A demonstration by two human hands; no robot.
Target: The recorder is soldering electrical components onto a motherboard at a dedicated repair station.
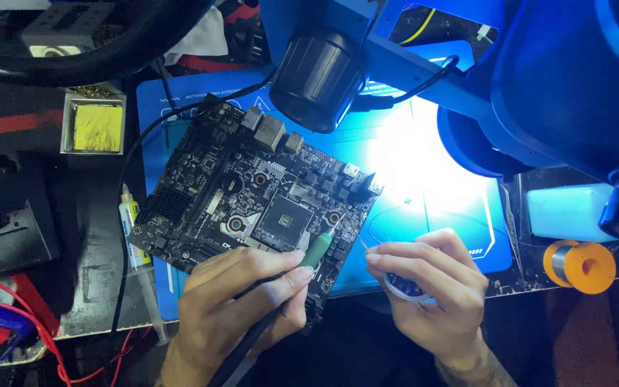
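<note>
Both hands come up from the bottom edge, close together, backs turned upward. The left hand [241, 297] is curled in a pen grip, thumb and forefinger pinched at the front, wrist angled up to the right. The right hand [435, 287] sits just beside it, fingers bunched, forefinger and thumb pinched leftward, forearm running down-right.

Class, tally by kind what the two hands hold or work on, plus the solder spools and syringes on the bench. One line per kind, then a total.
Soldering iron, in the left hand: 1
Solder wire coil, in the right hand: 1
Black circuit board: 1
Orange solder spool: 1
Syringe: 1
Total: 5
</note>
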